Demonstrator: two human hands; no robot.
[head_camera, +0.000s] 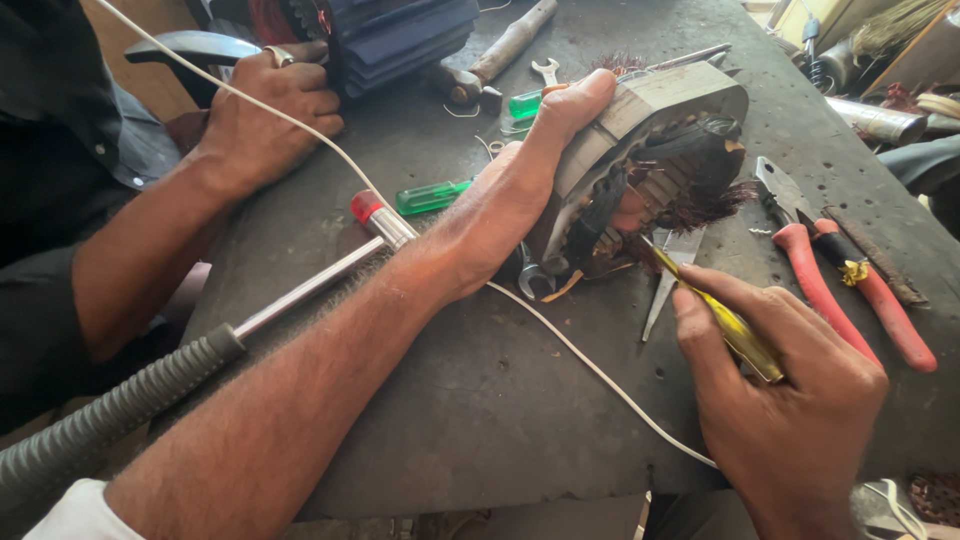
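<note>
— Holding what, exactly, the left hand?

— It grips a motor stator, a laminated metal ring tilted on its edge on the dark workbench. The thumb lies along the top of the ring and the palm presses against its near side. Dark insulated windings and frayed copper wire show inside the bore.

— And the right hand?

— Closed around a yellow-handled screwdriver, pinched between thumb and forefinger. The shaft points up and left, its tip at the lower edge of the stator, among the windings.

— What lies around them?

— Red-handled pliers just right of the stator, scissors below it, partly under the screwdriver. A spanner pokes out beneath the left wrist. A green-handled screwdriver sits left of the wrist, another green one and a small spanner behind the thumb. A hammer with a ribbed grey grip and red-tipped head runs under the forearm. A white cord crosses the bench.

— Anyone else?

— Another person's hand, wearing a ring, rests by a dark finned motor housing at the far left.
</note>
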